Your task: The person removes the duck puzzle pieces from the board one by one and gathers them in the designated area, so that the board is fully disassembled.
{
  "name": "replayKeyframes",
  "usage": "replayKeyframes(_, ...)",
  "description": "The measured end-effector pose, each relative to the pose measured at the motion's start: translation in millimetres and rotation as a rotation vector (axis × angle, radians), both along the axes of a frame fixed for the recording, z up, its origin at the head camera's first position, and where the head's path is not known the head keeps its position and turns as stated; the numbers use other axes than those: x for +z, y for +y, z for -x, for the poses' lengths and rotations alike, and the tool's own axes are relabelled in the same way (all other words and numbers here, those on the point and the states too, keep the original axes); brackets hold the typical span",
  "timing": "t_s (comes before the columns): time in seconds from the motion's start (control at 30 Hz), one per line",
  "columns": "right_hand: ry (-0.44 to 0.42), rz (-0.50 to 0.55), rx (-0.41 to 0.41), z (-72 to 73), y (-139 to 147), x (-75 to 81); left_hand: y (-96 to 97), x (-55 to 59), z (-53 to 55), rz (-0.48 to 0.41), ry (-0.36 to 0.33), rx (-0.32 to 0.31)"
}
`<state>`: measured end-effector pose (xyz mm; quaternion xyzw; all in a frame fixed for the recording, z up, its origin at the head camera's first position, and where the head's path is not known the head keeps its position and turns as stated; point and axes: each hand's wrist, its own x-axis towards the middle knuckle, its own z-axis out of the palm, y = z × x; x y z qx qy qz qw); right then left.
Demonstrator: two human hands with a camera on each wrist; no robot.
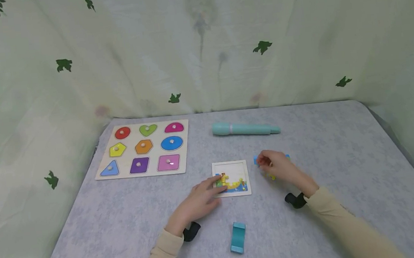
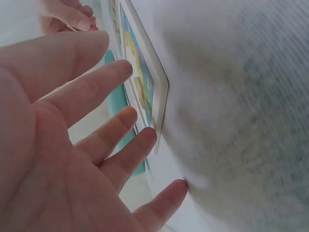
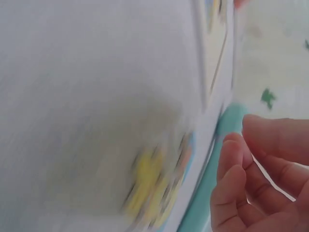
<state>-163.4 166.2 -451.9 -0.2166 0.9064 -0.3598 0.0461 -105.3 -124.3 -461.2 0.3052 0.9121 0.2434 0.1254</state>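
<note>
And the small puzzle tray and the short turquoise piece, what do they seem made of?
Puzzle tray: probably wood or fibreboard, smooth and matte, from its pale, evenly cut rim. Turquoise piece: likely moulded plastic, slightly glossy, as its uniform colour and brighter ends suggest; painted metal cannot be excluded.

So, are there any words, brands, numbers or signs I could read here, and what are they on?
No readable text anywhere.
Shape board: coloured shapes, no lettering visible.
Teal tube: no lettering visible.
Puzzle tray: any print in its picture is too small to read.
Loose pieces: too blurred in the right wrist view.
</note>
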Motion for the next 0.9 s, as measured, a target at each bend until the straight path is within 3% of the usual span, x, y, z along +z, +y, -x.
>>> replayKeyframes(0.27, -0.056, 0.028, 0.164, 2.2, -50, -4.7, -6.9, 1.2, -2.2, 0.018, 0.006, 0.018)
replayKeyframes(0.47, -0.100, 0.029, 0.222, 3.4, -77, -6.9, -13.9, 2.0, -5.6, -0.006, 0.006, 0.028)
replayKeyframes(0.9, -0.097, -0.054, 0.198, 4.9, -97, -14.9, -16.8, 0.3, -9.1, -0.030, -0.015, 0.064)
